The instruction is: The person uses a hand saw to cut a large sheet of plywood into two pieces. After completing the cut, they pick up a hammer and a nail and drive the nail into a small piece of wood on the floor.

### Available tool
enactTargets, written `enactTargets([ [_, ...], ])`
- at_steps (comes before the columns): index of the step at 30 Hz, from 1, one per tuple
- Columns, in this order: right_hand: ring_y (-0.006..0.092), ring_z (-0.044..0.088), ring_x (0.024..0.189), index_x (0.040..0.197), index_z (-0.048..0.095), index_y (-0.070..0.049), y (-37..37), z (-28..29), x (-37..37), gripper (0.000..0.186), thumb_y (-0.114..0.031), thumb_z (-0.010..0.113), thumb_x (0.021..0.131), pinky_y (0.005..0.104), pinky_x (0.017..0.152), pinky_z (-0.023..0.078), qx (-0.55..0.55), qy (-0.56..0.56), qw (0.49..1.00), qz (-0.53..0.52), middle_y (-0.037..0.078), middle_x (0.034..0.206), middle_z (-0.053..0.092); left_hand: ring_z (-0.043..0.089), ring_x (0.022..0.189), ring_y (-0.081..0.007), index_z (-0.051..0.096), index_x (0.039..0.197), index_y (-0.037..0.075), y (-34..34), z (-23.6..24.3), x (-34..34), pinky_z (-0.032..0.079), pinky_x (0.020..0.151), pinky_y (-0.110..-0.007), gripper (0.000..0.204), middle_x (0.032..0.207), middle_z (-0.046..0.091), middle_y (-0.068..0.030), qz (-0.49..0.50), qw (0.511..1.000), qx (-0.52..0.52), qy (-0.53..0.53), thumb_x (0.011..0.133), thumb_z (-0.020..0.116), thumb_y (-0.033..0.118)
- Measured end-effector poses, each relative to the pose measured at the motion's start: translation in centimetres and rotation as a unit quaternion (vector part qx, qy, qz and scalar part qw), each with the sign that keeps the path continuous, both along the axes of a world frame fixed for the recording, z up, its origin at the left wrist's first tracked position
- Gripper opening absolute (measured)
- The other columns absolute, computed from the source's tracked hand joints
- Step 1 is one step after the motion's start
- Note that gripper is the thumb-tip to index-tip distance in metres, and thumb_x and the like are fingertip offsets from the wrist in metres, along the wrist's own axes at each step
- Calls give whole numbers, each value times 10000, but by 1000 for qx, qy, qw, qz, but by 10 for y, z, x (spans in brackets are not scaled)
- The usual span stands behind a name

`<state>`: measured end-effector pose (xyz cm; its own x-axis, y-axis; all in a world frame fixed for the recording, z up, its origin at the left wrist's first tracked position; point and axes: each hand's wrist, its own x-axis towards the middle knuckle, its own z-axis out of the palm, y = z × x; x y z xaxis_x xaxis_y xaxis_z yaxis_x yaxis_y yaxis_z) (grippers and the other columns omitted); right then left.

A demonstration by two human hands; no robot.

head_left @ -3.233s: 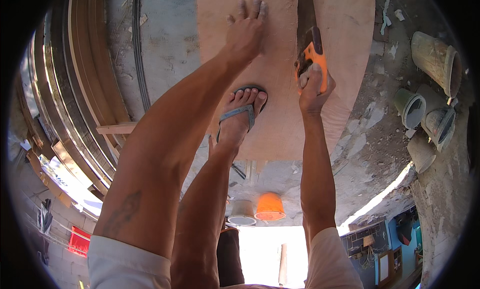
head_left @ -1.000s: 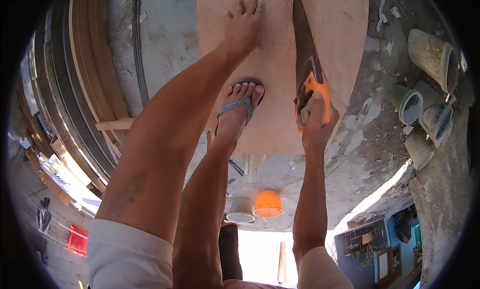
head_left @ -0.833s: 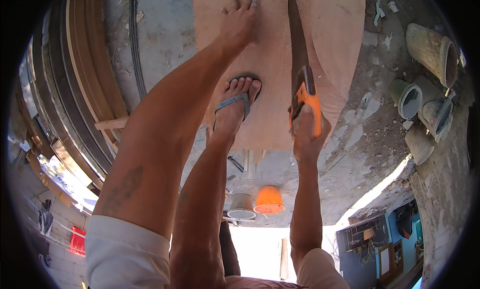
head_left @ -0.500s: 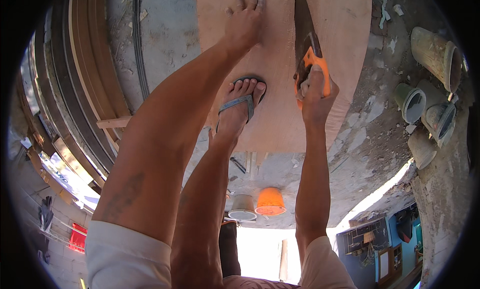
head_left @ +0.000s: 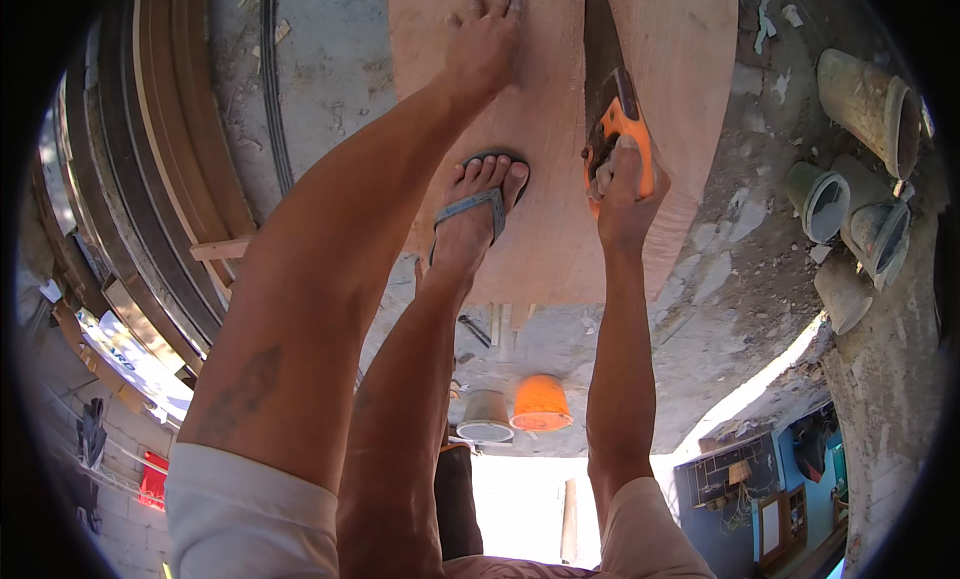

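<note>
A hand saw (head_left: 643,159) with an orange and black handle is gripped in my right hand (head_left: 628,184), fingers wrapped round the handle. Its dark blade (head_left: 602,39) runs away from me along a straight line in the pale reddish plywood board (head_left: 530,264); the far end of the blade passes out of view. My left hand (head_left: 487,44) presses on the board left of the blade, fingers apart, its tips near the upper rim. A foot in a grey thong sandal (head_left: 475,207) stands on the board between my arms.
Several plaster-crusted buckets (head_left: 868,109) lie along the right side. A grey bucket (head_left: 486,414) and an orange bucket (head_left: 541,404) are beyond the board's lower edge. Long timber planks (head_left: 160,109) are stacked at the left, with dark rods (head_left: 270,89) beside them on the concrete floor.
My right hand and the saw have shifted slightly back toward me along the line. My left hand stays on the board, and the whole view has moved a little.
</note>
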<state>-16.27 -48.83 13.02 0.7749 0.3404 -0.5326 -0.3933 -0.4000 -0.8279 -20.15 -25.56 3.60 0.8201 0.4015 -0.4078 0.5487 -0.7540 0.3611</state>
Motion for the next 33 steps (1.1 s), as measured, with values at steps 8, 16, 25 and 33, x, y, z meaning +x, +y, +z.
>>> enactTargets([
  [8,89,489,527,1055,664,53,-156,91,-113,504,-438,552,1055,273,487,410,-89,29,996,13,13,632,543,236,1563,-567,234,1654,-21,-2,-37,-14,368,1169,-734,1273,1743,170,-275,14,1000,7,19,638,977,166],
  [16,94,427,506,751,484,-79,4,-2,-18,434,-319,531,1109,296,499,387,1,3,1000,21,-8,591,458,240,1556,-582,240,1650,-32,7,-24,-17,362,1172,-731,1182,1739,182,-281,3,999,41,-14,701,927,126],
  [25,60,496,550,1299,682,112,-153,71,-121,557,-355,517,1044,251,509,395,-55,-9,997,49,5,673,580,290,1541,-568,271,1644,-32,-3,-52,-16,370,1165,-725,933,1723,221,-294,9,997,74,-27,836,733,43],
  [33,93,417,501,750,496,-96,-43,3,-49,435,-347,570,1097,294,504,391,3,11,1000,28,-9,597,465,282,1546,-563,291,1636,-31,12,-25,-22,380,1166,-714,883,1718,233,-297,21,998,36,-37,866,715,54],
])
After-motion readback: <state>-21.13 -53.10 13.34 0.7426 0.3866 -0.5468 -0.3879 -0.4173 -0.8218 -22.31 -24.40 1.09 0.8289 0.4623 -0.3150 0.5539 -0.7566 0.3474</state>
